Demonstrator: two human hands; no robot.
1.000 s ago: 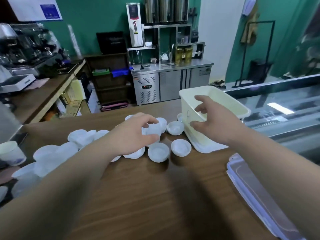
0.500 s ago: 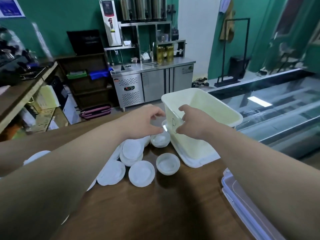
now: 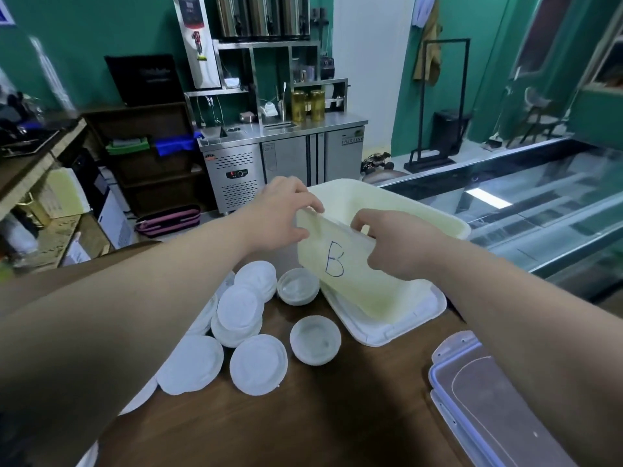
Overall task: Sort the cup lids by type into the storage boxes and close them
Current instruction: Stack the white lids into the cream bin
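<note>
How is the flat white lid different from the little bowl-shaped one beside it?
The flat lid is a shallow disc; the bowl-shaped lid is deep and lies hollow side up. The flat lid also looks wider than the bowl-shaped lid. Both are round, whitish, and on the wooden counter.

The storage box [image 3: 350,291] is showing pale cream-yellow, and a handwritten B is standing out in blue on its near wall. The box lid [image 3: 381,328] beneath it is showing plain white. At eight o'clock from the box, the cup lids [image 3: 259,364] are gleaming milky white. The counter [image 3: 303,426] is showing dark brown wood grain. At five o'clock, a clear lid [image 3: 488,399] is wearing a lavender-blue rim. At twelve o'clock, the wall [image 3: 84,35] is showing deep green.
</note>
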